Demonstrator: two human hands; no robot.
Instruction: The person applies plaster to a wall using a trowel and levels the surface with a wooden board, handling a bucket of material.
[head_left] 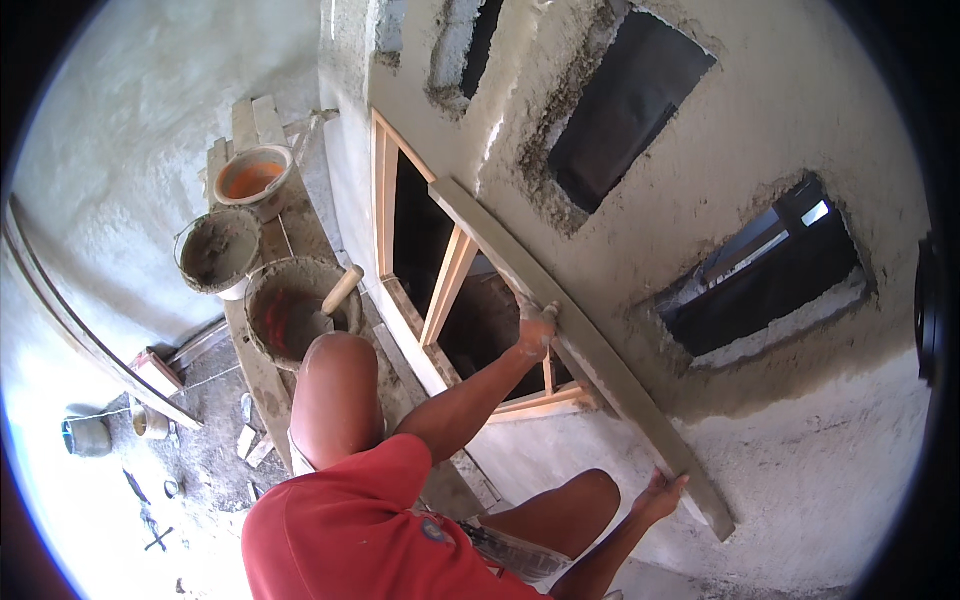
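Long board (622, 392) slanting across the plastered wall (820, 100), left hand (537, 328) gripping its near edge mid-length, right hand (660, 497) pinching that edge toward the lower end

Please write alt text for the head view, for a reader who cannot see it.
A person in a red shirt holds a long board along a plastered wall, beside a wooden frame, with the left hand near mid-length and the right hand lower. Rough openings pierce the wall; at left, three buckets stand on planks, one holding a wooden-handled tool.
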